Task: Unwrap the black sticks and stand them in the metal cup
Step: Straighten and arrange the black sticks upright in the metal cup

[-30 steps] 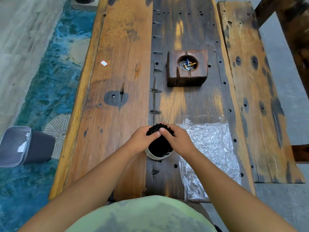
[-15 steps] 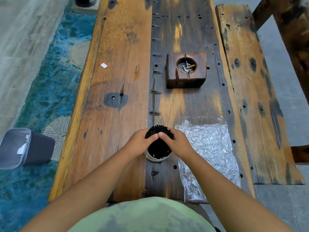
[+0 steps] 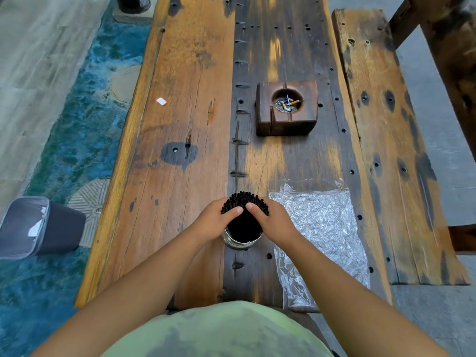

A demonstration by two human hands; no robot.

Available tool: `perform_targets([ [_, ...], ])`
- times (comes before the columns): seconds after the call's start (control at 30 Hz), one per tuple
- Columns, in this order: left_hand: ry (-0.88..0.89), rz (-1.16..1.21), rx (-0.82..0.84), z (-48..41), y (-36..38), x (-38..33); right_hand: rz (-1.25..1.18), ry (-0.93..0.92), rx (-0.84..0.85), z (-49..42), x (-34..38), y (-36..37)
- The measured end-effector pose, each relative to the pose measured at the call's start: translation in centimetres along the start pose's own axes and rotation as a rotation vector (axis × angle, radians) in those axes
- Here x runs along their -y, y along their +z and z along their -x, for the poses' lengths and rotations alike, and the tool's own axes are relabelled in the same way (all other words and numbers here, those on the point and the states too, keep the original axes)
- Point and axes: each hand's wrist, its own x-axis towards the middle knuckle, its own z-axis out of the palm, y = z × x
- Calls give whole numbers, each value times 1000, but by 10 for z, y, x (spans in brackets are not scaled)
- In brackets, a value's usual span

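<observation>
In the head view the black sticks [image 3: 243,199] seem light, stiff and easy to scatter, so the bundle is best held around its sides, near the top. They look thin, matte and tightly packed. The left hand [image 3: 213,224] and right hand [image 3: 277,224] curl their fingers [image 3: 233,210] around them. The metal cup [image 3: 235,244] holding them stands just below the fingers.

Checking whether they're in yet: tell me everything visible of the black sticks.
The black sticks form one dense round bundle of thin, matt rods, their tips fanned slightly at the top. It stands upright in the metal cup, lower part hidden. The left hand and right hand grip its sides, thumbs nearly meeting in front. No wrapper shows on it.
</observation>
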Motion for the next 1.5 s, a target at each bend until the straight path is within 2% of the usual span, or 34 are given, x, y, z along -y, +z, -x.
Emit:
perform_targets([
  [0.17, -7, -17, -11, 1, 1, 3, -3, 8, -24, 2, -1, 5],
  [0.43, -39, -59, -35, 1, 3, 14, -64, 141, -44, 8, -23, 21],
  [0.87, -112, -45, -89, -5, 8, 15, -96, 195, -3, 5, -22, 21],
  [1.17, -117, -67, -147, -7, 10, 21, -99, 211, -115, 9, -19, 28],
  [1.5, -112, -66, -206, 0, -34, 28, -53, 170, -68, -13, 11, 59],
])
